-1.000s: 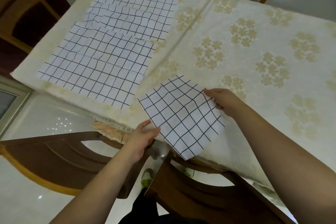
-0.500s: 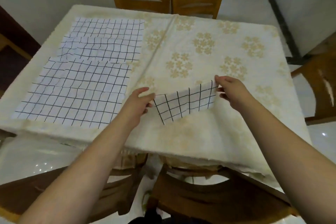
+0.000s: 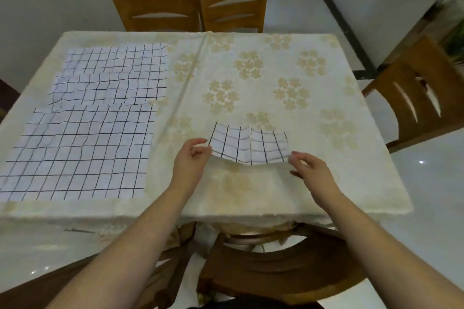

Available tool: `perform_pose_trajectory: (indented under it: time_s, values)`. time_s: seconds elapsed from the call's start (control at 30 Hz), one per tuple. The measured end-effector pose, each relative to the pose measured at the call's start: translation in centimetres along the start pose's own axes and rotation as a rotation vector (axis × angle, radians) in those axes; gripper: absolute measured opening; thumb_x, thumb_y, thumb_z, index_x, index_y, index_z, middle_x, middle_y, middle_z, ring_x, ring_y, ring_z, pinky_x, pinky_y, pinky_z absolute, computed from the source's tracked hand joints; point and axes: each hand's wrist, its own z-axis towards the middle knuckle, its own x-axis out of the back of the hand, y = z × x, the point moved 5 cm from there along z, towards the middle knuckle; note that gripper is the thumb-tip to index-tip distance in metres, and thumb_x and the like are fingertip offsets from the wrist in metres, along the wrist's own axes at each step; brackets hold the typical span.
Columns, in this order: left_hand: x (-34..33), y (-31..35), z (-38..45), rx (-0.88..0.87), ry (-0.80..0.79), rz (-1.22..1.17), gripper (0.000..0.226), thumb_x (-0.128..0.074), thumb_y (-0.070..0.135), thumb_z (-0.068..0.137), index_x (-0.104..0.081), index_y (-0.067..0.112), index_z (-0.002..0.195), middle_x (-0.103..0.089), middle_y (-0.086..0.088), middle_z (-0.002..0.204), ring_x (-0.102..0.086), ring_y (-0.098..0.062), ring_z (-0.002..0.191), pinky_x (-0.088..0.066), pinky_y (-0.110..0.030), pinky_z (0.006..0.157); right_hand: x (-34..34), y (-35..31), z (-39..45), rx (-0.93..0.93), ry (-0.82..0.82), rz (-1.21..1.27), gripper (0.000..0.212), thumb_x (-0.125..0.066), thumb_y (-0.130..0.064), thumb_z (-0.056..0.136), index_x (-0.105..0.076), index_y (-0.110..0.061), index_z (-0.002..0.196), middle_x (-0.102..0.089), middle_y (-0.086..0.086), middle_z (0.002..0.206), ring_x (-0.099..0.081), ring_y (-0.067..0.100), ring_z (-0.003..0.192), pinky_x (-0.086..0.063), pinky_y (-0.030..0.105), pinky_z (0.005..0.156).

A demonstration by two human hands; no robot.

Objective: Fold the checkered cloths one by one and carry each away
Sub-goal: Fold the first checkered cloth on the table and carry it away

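A person's two bare forearms reach over the near edge of a counter (image 3: 351, 183) covered by a cream cloth with pale gold flower clusters. Between the hands hangs a small folded checkered cloth (image 3: 249, 145), white with dark grid lines, held just above the counter's near middle and sagging in a shallow curve. The left hand (image 3: 192, 162) pinches its left end between thumb and fingers; the right hand (image 3: 310, 167) pinches its right end the same way, so both hands are clamped on the cloth and set apart by its width. Along the counter's left side lie flat cloths (image 3: 75, 153) of the same check: a large one at the near left corner, touching the near edge, and more overlapping behind it toward the far left corner (image 3: 113, 70); how many lie in that far pile is hard to tell. The right half of the counter, from the middle to the right edge and the far edge, shows only the flowered covering. Two wooden chairs (image 3: 195, 7) stand side by side against the far edge, another chair (image 3: 414, 98) stands off the right edge, and a dark chair back (image 3: 276, 271) sits below the near edge between the forearms. The left edge of the counter is cut off by the frame.
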Motion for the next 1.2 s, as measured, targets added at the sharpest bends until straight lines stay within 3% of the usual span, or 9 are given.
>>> perform_pose_trajectory:
  time_s: [0.17,0.3,0.47,0.57,0.67,0.8,0.97,1.13,1.2]
  values:
    - [-0.4,-7.6,-1.4,0.270,0.088,0.083,0.040,-0.070,0.019,0.087,-0.052,0.019,0.122,-0.061,-0.002,0.110,-0.059,-0.014,0.087,-0.046,-0.028,0.077,-2.0,6.7,-1.6,-0.254,-0.143,-0.017,0.018,-0.065,-0.023,0.092,-0.071,-0.008,0.101,-0.071,0.011,0.106,-0.068,0.019,0.100,-0.056,0.023,0.082]
    - [-0.2,-11.7,-1.5,0.528,0.149,-0.044,0.048,-0.074,0.013,0.083,-0.051,0.008,0.126,-0.062,-0.012,0.115,-0.060,-0.019,0.084,-0.052,-0.040,0.094,-2.9,8.5,-2.1,-0.314,-0.196,-0.170,0.021,-0.063,-0.024,0.093,-0.070,-0.006,0.101,-0.074,0.014,0.094,-0.071,0.024,0.089,-0.058,0.031,0.076]
    - [-1.2,-12.1,-1.4,0.664,0.099,-0.265,0.031,-0.071,0.014,0.088,-0.054,0.008,0.113,-0.066,-0.010,0.091,-0.066,-0.017,0.077,-0.058,-0.034,0.072,-3.1,6.9,-1.0,-0.287,-0.159,-0.226,0.016,-0.058,-0.020,0.096,-0.068,-0.009,0.102,-0.073,0.008,0.091,-0.066,0.016,0.071,-0.052,0.024,0.061]
    - [-1.6,-12.1,-1.3,0.711,0.106,-0.246,0.025,-0.071,0.019,0.088,-0.055,0.010,0.105,-0.068,-0.013,0.091,-0.068,-0.019,0.074,-0.058,-0.027,0.053,-3.5,5.3,0.5,-0.257,-0.142,-0.212,0.017,-0.058,-0.020,0.096,-0.068,-0.009,0.104,-0.070,0.007,0.086,-0.060,0.014,0.066,-0.048,0.023,0.058]
    - [-1.7,-12.6,-1.2,0.730,0.156,-0.236,0.018,-0.066,0.016,0.091,-0.055,0.014,0.105,-0.068,-0.012,0.082,-0.069,-0.019,0.071,-0.056,-0.024,0.045,-4.5,3.6,2.4,-0.240,-0.168,-0.215,0.017,-0.057,-0.020,0.097,-0.066,-0.010,0.107,-0.068,0.006,0.081,-0.057,0.014,0.062,-0.045,0.024,0.057]
    - [-1.4,-13.1,-0.7,0.675,0.152,-0.184,0.022,-0.063,0.015,0.093,-0.056,0.011,0.113,-0.068,-0.011,0.073,-0.068,-0.013,0.060,-0.055,-0.023,0.047,-6.4,1.9,5.9,-0.154,-0.227,-0.350,0.027,-0.058,-0.022,0.096,-0.063,-0.011,0.120,-0.068,0.005,0.079,-0.057,0.013,0.058,-0.045,0.022,0.054]
    - [-0.6,-12.9,-0.8,0.645,0.155,-0.107,0.021,-0.060,0.024,0.096,-0.059,0.003,0.101,-0.068,-0.012,0.075,-0.066,-0.010,0.052,-0.056,-0.027,0.057,-9.4,0.5,10.1,0.130,-0.380,-0.942,0.040,-0.057,-0.032,0.096,-0.053,-0.018,0.133,-0.065,0.011,0.104,-0.061,0.024,0.083,-0.041,0.025,0.068]
    - [-2.1,-13.2,-2.5,0.842,0.049,-0.294,0.046,-0.056,0.041,0.096,-0.065,-0.004,0.092,-0.068,-0.015,0.074,-0.057,-0.015,0.047,-0.052,-0.025,0.052,-11.5,1.0,13.0,-0.003,-0.428,-0.893,0.036,-0.049,-0.038,0.098,-0.054,-0.014,0.125,-0.062,0.012,0.116,-0.053,0.020,0.082,-0.039,0.026,0.065]
    - [-2.7,-13.2,-3.2,0.841,-0.014,-0.311,0.044,-0.059,0.039,0.094,-0.067,-0.004,0.093,-0.069,-0.016,0.078,-0.057,-0.017,0.055,-0.056,-0.025,0.060,-12.0,1.0,13.6,-0.028,-0.436,-0.891,0.037,-0.047,-0.041,0.098,-0.054,-0.013,0.120,-0.063,0.012,0.114,-0.056,0.022,0.085,-0.040,0.027,0.064]
